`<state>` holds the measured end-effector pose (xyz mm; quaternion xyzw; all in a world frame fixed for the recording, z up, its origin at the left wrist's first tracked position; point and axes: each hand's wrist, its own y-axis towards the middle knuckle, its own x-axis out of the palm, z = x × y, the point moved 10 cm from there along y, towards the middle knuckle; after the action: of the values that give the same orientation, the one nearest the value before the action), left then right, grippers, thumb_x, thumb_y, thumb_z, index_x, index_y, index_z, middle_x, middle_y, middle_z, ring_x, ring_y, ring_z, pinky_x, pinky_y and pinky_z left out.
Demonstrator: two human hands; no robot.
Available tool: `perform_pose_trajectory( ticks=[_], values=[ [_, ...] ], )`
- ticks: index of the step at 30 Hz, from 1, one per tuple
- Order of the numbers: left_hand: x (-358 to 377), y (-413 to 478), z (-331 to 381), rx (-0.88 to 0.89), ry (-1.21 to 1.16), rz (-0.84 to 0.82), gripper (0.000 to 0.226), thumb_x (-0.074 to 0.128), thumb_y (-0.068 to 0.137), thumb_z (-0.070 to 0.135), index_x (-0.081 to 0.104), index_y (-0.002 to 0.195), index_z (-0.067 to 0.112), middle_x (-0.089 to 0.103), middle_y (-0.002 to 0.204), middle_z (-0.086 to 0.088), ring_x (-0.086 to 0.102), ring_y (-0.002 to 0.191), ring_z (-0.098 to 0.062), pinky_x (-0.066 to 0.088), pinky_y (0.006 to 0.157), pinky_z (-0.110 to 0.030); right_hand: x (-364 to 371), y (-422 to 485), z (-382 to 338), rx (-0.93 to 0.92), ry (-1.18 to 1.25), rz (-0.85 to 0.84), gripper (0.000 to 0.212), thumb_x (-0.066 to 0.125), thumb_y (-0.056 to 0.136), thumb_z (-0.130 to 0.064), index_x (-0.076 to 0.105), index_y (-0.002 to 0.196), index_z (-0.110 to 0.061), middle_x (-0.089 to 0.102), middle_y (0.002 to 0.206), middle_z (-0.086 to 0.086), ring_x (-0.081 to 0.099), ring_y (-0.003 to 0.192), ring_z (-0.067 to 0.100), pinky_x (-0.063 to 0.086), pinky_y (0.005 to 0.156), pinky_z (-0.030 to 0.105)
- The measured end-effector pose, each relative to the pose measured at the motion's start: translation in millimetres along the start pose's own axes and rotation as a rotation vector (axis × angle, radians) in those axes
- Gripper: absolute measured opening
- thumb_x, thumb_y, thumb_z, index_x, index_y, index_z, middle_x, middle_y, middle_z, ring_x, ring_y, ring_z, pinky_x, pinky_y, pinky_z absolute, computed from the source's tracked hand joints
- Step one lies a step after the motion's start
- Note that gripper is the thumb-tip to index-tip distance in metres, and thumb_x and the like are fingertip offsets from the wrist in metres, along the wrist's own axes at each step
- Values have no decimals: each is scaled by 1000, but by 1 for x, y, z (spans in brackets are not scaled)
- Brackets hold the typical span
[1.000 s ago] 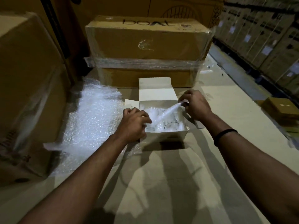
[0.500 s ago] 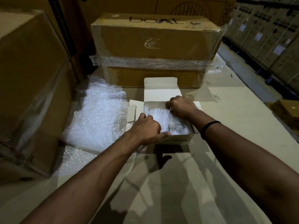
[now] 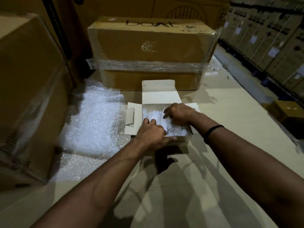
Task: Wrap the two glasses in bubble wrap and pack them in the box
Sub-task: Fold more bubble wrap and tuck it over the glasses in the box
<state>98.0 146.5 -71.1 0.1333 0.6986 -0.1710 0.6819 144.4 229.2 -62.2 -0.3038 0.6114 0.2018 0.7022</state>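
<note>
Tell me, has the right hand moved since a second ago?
Yes. The right hand went from the right edge of the box leftward, over its inside.

One wide-angle view, worn on the head, looked forward and down along both forearms, close in. The left hand and right hand were at the box mid-frame; cartons stood beyond the grip, bubble wrap left of it.

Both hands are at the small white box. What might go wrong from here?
1. The right hand presses bubble wrap down beside the glasses; too much force might crack one.
2. The rim of the near glass looks bare, so it may knock the far glass inside the box.
</note>
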Motion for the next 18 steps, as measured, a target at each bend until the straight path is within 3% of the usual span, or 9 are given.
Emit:
perform_pose_trajectory(
  ticks=[3,6,8,14,16,18],
  values=[
    [-16,-10,-4,27,-60,170,77,16,84,78,67,109,27,67,113,3,51,105,-21,29,89,-40,-14,-7,14,92,-9,94,46,48,85,-7,66,121,-27,54,138,1,49,123,25,42,93,35],
    [-3,-11,1,37,19,32,75,18,87,78,71,91,25,69,95,0,51,99,-22,31,88,-43,-1,-4,11,100,-73,-35,49,44,91,-11,58,130,-35,47,146,-3,45,128,24,39,96,36],
    [4,-9,1,-14,21,-51,80,15,87,78,72,87,23,67,94,-6,50,102,-26,30,93,-46,9,2,10,104,-89,-116,54,42,92,-11,51,136,-40,42,150,-5,40,134,23,37,104,38],
    [8,-14,-2,-51,-74,-162,79,19,78,79,70,106,25,64,103,-13,44,113,-27,26,97,-47,15,4,12,167,-93,-246,57,40,95,-13,39,144,-42,36,153,-4,35,138,26,31,111,39],
    [-4,-31,-9,20,-186,-5,61,31,83,66,67,113,27,67,106,-6,48,113,-23,24,97,-42,-1,-5,14,226,-4,-124,59,41,91,-9,43,142,-38,45,148,3,42,133,27,35,104,37],
    [-29,-67,-32,62,-339,360,40,46,80,40,72,105,23,70,110,3,55,109,-19,23,94,-33,-21,-22,10,253,68,63,62,45,84,-4,50,138,-33,54,141,3,49,126,27,40,96,36]
  ],
)
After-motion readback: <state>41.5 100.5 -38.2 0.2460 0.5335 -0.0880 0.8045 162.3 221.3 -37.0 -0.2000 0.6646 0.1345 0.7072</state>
